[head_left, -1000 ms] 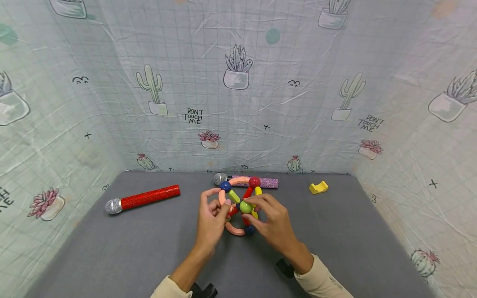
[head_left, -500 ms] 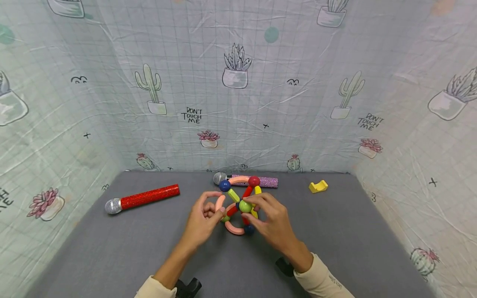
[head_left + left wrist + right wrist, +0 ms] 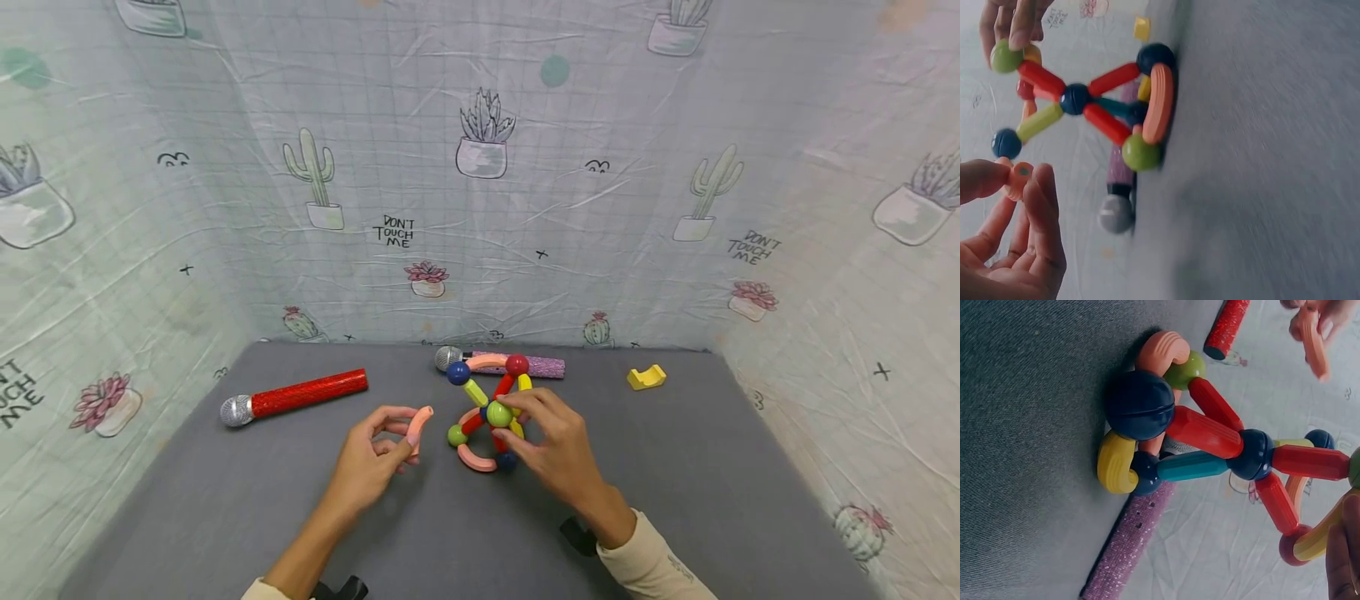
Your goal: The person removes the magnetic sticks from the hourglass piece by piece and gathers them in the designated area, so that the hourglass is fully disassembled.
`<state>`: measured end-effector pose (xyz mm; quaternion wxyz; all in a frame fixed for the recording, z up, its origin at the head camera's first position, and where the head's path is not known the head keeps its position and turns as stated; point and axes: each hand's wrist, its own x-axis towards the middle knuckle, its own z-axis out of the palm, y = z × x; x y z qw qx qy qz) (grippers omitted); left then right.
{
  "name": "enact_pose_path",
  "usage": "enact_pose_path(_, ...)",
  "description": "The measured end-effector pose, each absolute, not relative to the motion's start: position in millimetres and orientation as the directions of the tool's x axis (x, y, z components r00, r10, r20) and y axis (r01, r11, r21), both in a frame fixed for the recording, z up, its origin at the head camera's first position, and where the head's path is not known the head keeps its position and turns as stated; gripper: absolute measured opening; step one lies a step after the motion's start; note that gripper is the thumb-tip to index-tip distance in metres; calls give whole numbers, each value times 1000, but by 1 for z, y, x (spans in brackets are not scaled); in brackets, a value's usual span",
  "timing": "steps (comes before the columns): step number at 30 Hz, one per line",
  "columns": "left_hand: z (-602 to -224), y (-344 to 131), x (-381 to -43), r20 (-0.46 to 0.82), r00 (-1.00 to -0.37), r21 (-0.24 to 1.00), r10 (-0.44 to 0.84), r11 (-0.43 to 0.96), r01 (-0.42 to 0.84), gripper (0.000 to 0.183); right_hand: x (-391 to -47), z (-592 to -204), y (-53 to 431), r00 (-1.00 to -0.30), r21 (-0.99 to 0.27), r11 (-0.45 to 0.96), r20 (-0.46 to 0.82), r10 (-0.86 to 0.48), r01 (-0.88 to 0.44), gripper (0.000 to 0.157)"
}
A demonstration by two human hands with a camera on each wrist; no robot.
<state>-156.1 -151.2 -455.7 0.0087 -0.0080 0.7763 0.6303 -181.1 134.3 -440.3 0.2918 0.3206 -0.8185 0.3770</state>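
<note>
My left hand (image 3: 363,467) pinches a curved peach-coloured rod (image 3: 421,423) between thumb and fingers, apart from and left of the ball-and-rod building toy. That toy stands on the table, with red, yellow, teal and peach rods joined around a central dark blue ball (image 3: 1250,454). With thumb and fingertips my right hand (image 3: 562,450) holds its upper green ball (image 3: 499,414). An upper blue ball (image 3: 458,372) is joined to a lime rod (image 3: 476,392) and a peach arc. Lower down, a green ball (image 3: 1141,152) and a dark blue ball (image 3: 1139,405) touch the tabletop.
A red glitter microphone (image 3: 309,394) lies to the left on the grey table (image 3: 247,500). Behind the toy lies a purple glitter microphone (image 3: 543,367), partly covered. A yellow curved piece (image 3: 647,377) rests at the back right. Patterned cloth (image 3: 480,217) encloses the back and sides.
My left hand has drawn the curved peach rod away from the toy's left side, moving left and down with it. My right hand stays on the green ball.
</note>
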Motion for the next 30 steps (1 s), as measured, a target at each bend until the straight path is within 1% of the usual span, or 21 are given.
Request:
enact_pose_path(5,-458,-171,-148,-8,-999,959,-48,281,-21,31,-182,-442,139,-626,-427,520,720,-301,-740,52)
enact_pose_path(8,-461,-185,-142,21,-997,945,-73,326,-4,34,-183,-442,143,-620,-415,526,723,-304,-742,53)
enact_pose_path(12,-465,-206,-135,52,-993,918,-107,396,5,33,-186,-443,146,-601,-386,537,737,-309,-750,54)
enact_pose_path(19,-473,-249,-119,104,-981,793,-164,608,-17,29,-190,-444,147,-594,-370,538,733,-331,-757,50)
enact_pose_path(26,-480,-289,-94,168,-972,689,-166,725,-5,29,-192,-445,146,-600,-376,541,729,-329,-753,49)
enact_pose_path(28,-483,-301,-87,167,-973,655,-162,755,-13,30,-192,-446,146,-602,-378,540,728,-327,-752,49)
enact_pose_path(30,-486,-313,-82,131,-978,623,-160,781,-44,31,-192,-445,146,-604,-382,538,727,-326,-751,49)
